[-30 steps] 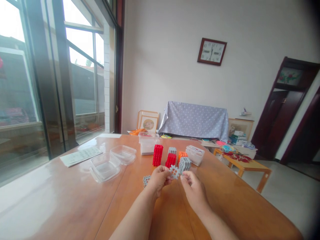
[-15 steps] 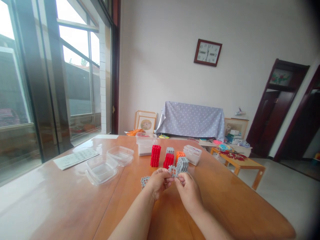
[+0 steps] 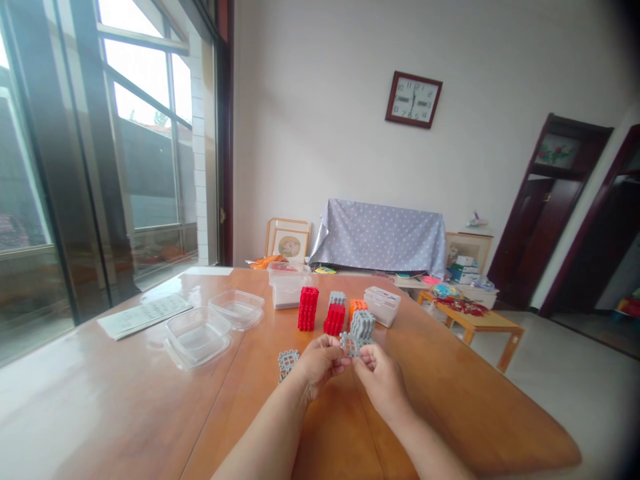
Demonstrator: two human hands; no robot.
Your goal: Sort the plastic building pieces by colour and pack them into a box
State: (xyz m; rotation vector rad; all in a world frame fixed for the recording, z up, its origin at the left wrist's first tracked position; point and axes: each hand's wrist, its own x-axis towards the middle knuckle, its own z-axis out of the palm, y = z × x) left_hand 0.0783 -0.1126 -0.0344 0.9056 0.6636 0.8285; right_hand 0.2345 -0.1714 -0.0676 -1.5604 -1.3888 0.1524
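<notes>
A small grey lattice building piece [image 3: 349, 343] is held up between my two hands. My left hand [image 3: 320, 365] pinches its left side, and my right hand [image 3: 384, 377] has its fingers closed at the lower right edge. Just behind it stands a stack of grey pieces [image 3: 363, 325]. Farther back are a tall red stack [image 3: 309, 309], a shorter red stack [image 3: 334, 319], an orange stack [image 3: 358, 305] and another grey stack [image 3: 337, 297]. Left of my left hand, flat grey pieces [image 3: 288, 361] lie on the table, partly covered by the hand.
On the wooden table [image 3: 250, 420] an open clear plastic container [image 3: 197, 337] and its lid [image 3: 237, 309] lie to the left, beside a paper sheet [image 3: 145, 316]. Behind the stacks stand lidded tubs [image 3: 287, 293] and a box [image 3: 383, 307]. A low bench [image 3: 480, 320] is on the right.
The view has shifted slightly, and more of the flat grey pieces by my left hand now shows. Both hands keep hold of the grey piece in nearly the same pose.
</notes>
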